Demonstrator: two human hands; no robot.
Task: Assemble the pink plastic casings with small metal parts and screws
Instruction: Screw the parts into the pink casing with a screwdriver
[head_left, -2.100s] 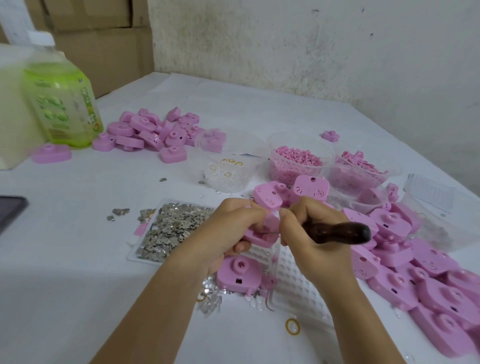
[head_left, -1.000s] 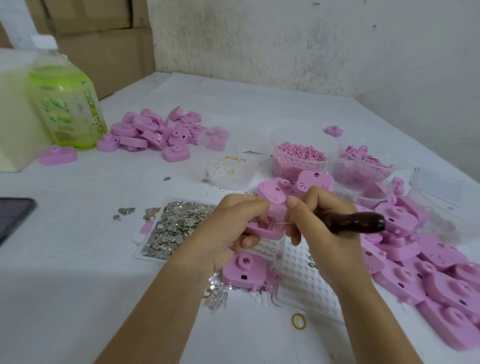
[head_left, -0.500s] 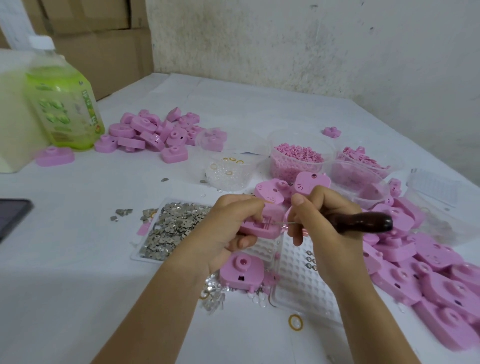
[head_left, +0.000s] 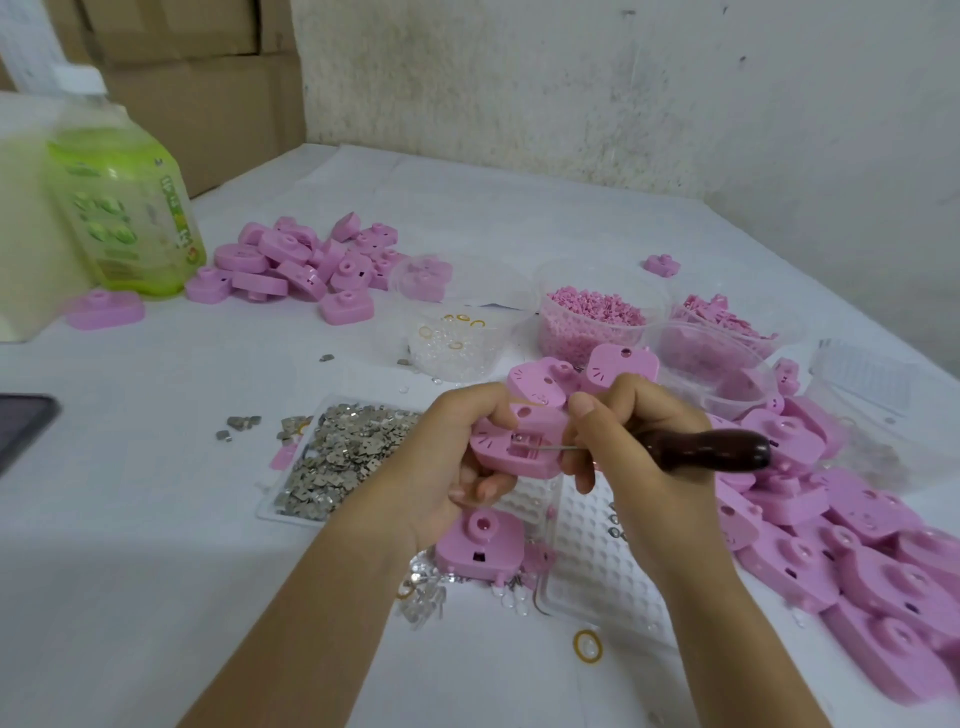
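My left hand (head_left: 447, 457) grips a pink plastic casing (head_left: 524, 452) above the table, its open slot turned toward the right. My right hand (head_left: 623, 447) grips a tool with a dark wooden handle (head_left: 711, 451); its thin metal tip (head_left: 550, 443) reaches into the casing's slot, where a small metal part shows. Another pink casing (head_left: 480, 543) lies on the table just below my hands. A tray of small silver metal parts (head_left: 337, 457) lies to the left of my left hand.
A heap of pink casings (head_left: 857, 545) fills the right side, and another pile (head_left: 301, 265) lies far left by a green bottle (head_left: 124, 208). Clear tubs (head_left: 592, 317) with pink bits stand behind. A white dimpled tray (head_left: 597, 561) lies under my right wrist. A dark phone (head_left: 21, 426) is at the left edge.
My right hand has drawn back to the right, so more of the metal tip shows between it and the casing. My left hand keeps hold of the casing.
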